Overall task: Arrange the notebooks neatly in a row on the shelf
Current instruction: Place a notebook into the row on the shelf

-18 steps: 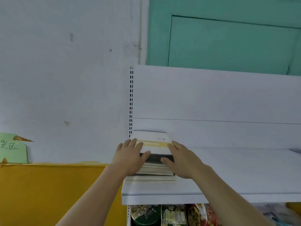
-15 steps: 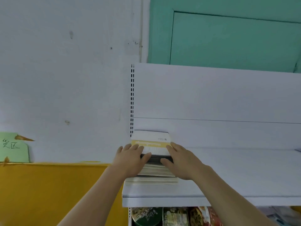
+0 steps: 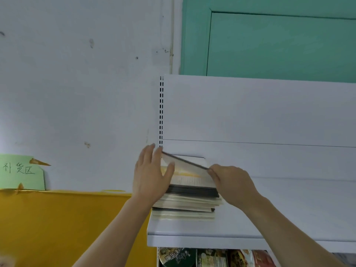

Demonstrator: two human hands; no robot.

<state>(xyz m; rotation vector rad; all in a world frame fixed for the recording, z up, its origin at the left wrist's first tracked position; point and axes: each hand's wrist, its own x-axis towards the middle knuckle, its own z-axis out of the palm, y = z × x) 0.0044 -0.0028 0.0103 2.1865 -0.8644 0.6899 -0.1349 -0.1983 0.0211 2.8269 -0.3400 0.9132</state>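
Notebooks [image 3: 187, 201] stacked flat at shelf's [image 3: 269, 214] left end — top cover [image 3: 185, 162] raised, tilted.

Shelf [image 3: 269, 218] of smooth white painted metal (matt); notebooks [image 3: 188, 201] paper, dark covers slightly glossy; wall [image 3: 77, 93] scuffed paint.

White wall [image 3: 77, 93], teal door [image 3: 279, 41]

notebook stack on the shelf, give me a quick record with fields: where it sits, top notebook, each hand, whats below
stack: notebooks piled flat at the left end of the white shelf, edges uneven
top notebook: the top notebook is tilted, left edge raised, lined page showing underneath
left hand: left hand open, fingers up along the raised left edge
right hand: right hand pinching the lower right edge
row: none standing yet
below: packaged goods on the lower shelf
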